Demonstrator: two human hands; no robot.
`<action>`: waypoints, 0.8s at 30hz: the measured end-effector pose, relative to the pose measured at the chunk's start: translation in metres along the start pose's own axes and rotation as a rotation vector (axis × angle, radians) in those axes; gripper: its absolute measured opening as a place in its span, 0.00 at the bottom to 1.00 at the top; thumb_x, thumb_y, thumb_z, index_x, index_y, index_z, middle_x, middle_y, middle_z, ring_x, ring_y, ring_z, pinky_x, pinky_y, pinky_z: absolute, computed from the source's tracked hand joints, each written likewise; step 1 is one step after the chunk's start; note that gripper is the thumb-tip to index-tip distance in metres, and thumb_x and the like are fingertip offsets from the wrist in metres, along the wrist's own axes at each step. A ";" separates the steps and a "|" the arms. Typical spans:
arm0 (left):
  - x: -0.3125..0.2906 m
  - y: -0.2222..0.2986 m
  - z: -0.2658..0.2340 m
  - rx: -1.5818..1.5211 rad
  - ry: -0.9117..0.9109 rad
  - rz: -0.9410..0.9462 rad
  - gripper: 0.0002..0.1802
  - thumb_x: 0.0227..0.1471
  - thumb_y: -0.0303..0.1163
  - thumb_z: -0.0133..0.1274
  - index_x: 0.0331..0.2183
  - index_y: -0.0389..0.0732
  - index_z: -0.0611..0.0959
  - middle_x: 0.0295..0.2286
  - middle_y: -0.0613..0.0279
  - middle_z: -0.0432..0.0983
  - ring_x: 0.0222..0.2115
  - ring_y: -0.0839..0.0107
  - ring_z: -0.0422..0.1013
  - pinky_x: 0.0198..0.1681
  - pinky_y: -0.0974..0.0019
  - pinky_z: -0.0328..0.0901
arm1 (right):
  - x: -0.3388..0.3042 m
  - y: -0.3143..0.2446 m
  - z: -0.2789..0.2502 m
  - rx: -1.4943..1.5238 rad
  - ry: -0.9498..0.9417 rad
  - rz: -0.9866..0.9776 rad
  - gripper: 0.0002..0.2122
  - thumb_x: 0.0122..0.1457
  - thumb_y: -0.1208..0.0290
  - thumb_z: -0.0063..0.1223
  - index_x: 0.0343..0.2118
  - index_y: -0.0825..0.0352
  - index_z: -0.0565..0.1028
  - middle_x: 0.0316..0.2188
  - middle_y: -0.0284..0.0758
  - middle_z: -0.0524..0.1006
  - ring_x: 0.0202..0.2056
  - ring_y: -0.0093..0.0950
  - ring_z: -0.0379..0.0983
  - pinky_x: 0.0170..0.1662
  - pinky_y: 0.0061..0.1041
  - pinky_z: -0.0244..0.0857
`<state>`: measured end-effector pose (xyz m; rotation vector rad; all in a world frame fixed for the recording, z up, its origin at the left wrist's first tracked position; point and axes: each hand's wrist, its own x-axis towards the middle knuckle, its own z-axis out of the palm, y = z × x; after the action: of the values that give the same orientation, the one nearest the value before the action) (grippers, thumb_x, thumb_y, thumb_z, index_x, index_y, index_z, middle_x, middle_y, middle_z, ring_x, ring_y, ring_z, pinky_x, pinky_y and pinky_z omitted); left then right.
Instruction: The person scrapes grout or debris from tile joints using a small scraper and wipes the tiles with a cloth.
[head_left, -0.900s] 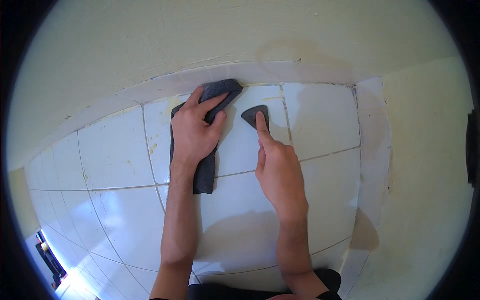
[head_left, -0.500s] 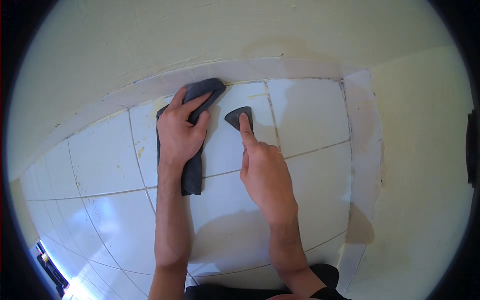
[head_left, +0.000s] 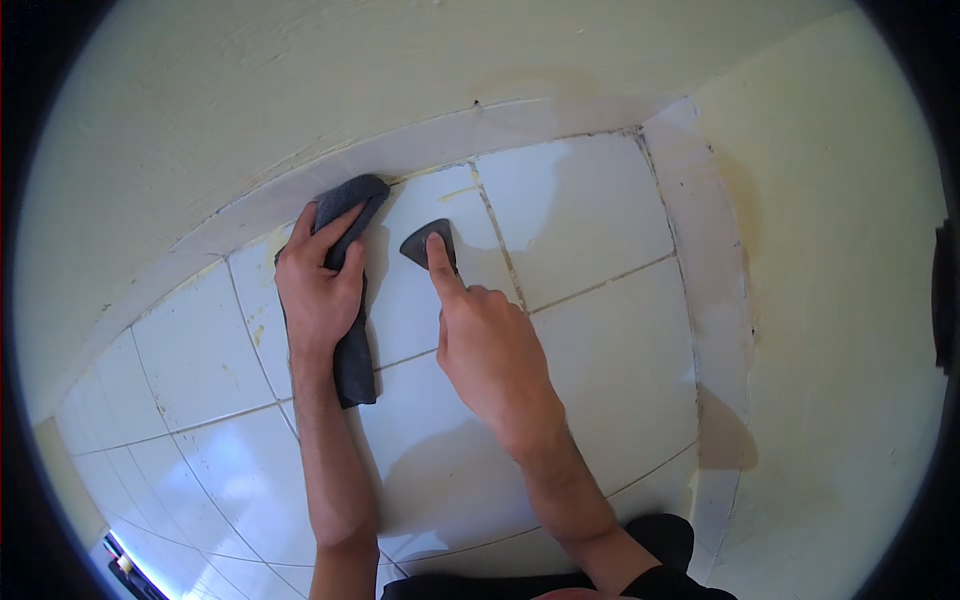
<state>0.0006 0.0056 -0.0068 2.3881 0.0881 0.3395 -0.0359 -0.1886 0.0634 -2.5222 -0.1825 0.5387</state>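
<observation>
My left hand [head_left: 322, 292] is closed on a folded dark grey cloth [head_left: 355, 370] and presses it to the white tiles. The cloth's top end touches the skirting along the far wall. Curled round a hidden handle, my right hand [head_left: 497, 352] grips a scraper [head_left: 430, 246] with a dark, fan-shaped blade. Its index finger lies straight along the blade. The blade sits on or just above the tile, to the right of the cloth; which of the two I cannot tell.
Pale tile skirting [head_left: 560, 120] borders the floor tiles [head_left: 610, 350] at the far wall and at the right wall [head_left: 830, 300]. Yellowish marks [head_left: 258, 334] spot the tile left of the cloth. Dirty grout lines run between tiles. Dark objects [head_left: 125, 570] stand at the lower left.
The view has turned slightly, so floor, walls and both hands appear shifted left. Cloth and scraper keep nearly the same places on the tiles, with both grips unchanged.
</observation>
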 end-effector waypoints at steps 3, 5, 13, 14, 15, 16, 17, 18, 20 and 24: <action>0.001 -0.002 0.001 0.003 0.017 0.031 0.22 0.48 0.28 0.62 0.48 0.48 0.90 0.55 0.28 0.74 0.45 0.41 0.81 0.49 0.56 0.74 | 0.006 0.001 0.009 0.028 0.077 -0.018 0.34 0.61 0.79 0.52 0.72 0.71 0.58 0.28 0.51 0.80 0.30 0.50 0.82 0.34 0.47 0.77; 0.000 -0.009 -0.001 0.057 0.014 0.064 0.22 0.49 0.28 0.61 0.48 0.48 0.90 0.55 0.28 0.74 0.45 0.42 0.81 0.50 0.56 0.74 | 0.001 -0.003 0.003 0.017 0.039 -0.006 0.34 0.61 0.79 0.52 0.72 0.71 0.58 0.28 0.51 0.80 0.30 0.50 0.82 0.34 0.47 0.77; 0.000 -0.001 -0.001 0.000 0.012 0.017 0.22 0.48 0.29 0.62 0.48 0.48 0.90 0.55 0.28 0.74 0.45 0.40 0.80 0.50 0.54 0.74 | -0.003 -0.004 -0.003 -0.028 -0.038 0.012 0.33 0.61 0.79 0.50 0.71 0.71 0.58 0.28 0.51 0.80 0.31 0.50 0.83 0.35 0.46 0.77; 0.000 0.000 -0.002 0.019 0.016 0.044 0.22 0.48 0.29 0.62 0.48 0.48 0.90 0.55 0.28 0.74 0.45 0.39 0.80 0.51 0.54 0.74 | -0.003 -0.003 -0.004 -0.027 -0.013 0.007 0.33 0.61 0.80 0.49 0.71 0.70 0.58 0.28 0.51 0.80 0.31 0.50 0.82 0.35 0.47 0.77; 0.001 0.002 -0.001 0.021 0.018 0.042 0.22 0.48 0.29 0.62 0.48 0.48 0.90 0.55 0.28 0.74 0.45 0.39 0.80 0.51 0.54 0.74 | -0.002 -0.001 -0.004 -0.029 0.013 0.007 0.33 0.61 0.80 0.49 0.71 0.70 0.59 0.28 0.51 0.80 0.31 0.50 0.82 0.35 0.47 0.77; 0.001 0.004 -0.001 -0.005 0.011 0.016 0.22 0.48 0.29 0.62 0.48 0.48 0.90 0.55 0.28 0.74 0.46 0.39 0.80 0.51 0.54 0.73 | 0.000 0.002 0.000 -0.029 0.011 0.004 0.33 0.61 0.80 0.49 0.71 0.70 0.59 0.28 0.51 0.80 0.31 0.50 0.82 0.35 0.47 0.77; 0.001 0.007 0.001 -0.030 0.004 -0.010 0.22 0.48 0.29 0.62 0.48 0.48 0.90 0.55 0.28 0.74 0.47 0.39 0.79 0.51 0.54 0.73 | 0.003 0.006 0.007 -0.016 0.058 -0.003 0.33 0.61 0.80 0.49 0.71 0.69 0.59 0.28 0.51 0.80 0.31 0.50 0.82 0.35 0.48 0.77; 0.001 0.007 -0.001 -0.021 0.008 -0.012 0.22 0.48 0.29 0.62 0.48 0.48 0.90 0.55 0.28 0.74 0.47 0.39 0.79 0.51 0.54 0.73 | 0.006 0.004 0.009 0.005 0.104 -0.017 0.32 0.61 0.79 0.49 0.71 0.69 0.60 0.28 0.51 0.80 0.31 0.49 0.82 0.35 0.48 0.77; 0.001 0.008 -0.003 0.002 0.020 0.012 0.22 0.48 0.29 0.62 0.48 0.49 0.90 0.55 0.29 0.75 0.48 0.40 0.79 0.52 0.55 0.73 | -0.001 0.000 0.001 -0.003 0.044 0.011 0.32 0.61 0.79 0.50 0.71 0.68 0.61 0.28 0.51 0.80 0.31 0.49 0.82 0.35 0.47 0.77; 0.000 0.008 -0.002 -0.015 0.021 0.003 0.22 0.48 0.29 0.61 0.48 0.49 0.90 0.55 0.30 0.75 0.48 0.40 0.79 0.52 0.55 0.73 | 0.003 0.006 0.009 -0.024 0.066 -0.023 0.34 0.60 0.80 0.53 0.71 0.67 0.61 0.27 0.50 0.80 0.29 0.48 0.82 0.34 0.46 0.77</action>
<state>-0.0001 0.0007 -0.0004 2.3705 0.0913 0.3658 -0.0363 -0.1886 0.0521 -2.5534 -0.1946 0.4458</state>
